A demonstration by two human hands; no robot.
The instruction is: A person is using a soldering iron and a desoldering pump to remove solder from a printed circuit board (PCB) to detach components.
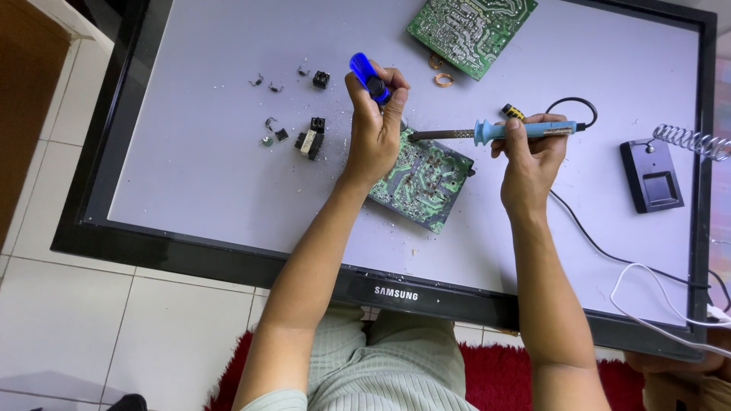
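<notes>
Circuit board (423, 181), centre: left hand (373, 129) fingers wrapped around blue desoldering pump (369, 77), poised over joints; right hand (533, 156) gripped soldering iron (495, 132) like a pen, tip at board's far edge. Removed components (308, 141) lay left.

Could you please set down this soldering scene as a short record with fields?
Surface: flat screen panel lying face up on a tiled floor
Left hand: grips a blue pump-shaped desoldering tool, upright
Right hand: holds a blue-handled soldering iron, tip over the board
Work piece: green circuit board under both hands
Second board: green circuit board, far edge
Loose parts: small black components, left of the hands
Stand: black base with coiled wire holder, at the right
</notes>
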